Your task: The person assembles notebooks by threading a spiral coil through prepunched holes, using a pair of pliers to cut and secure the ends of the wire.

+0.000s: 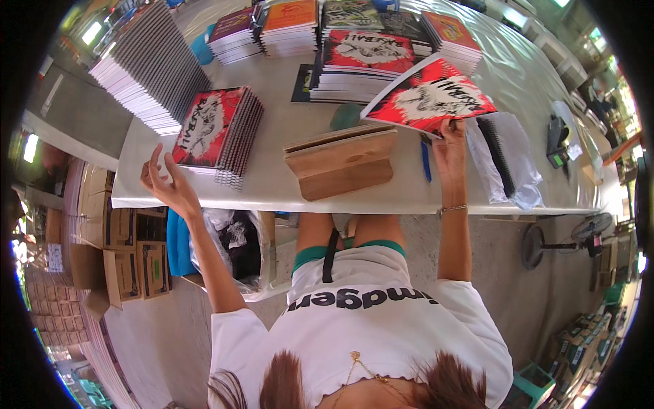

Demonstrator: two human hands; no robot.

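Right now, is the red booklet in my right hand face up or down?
Face up: the red booklet shows its illustrated cover, held by your right hand.

Booklet (439, 99): red, white splash, black lettering. Wooden piece (347, 167): light brown. Slim tool (426, 162): blue. Tablecloth (272, 180): off-white.

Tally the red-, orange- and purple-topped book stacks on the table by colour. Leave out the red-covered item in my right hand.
Red-topped stacks: 2
Orange-topped stacks: 2
Purple-topped stack: 1
Total: 5
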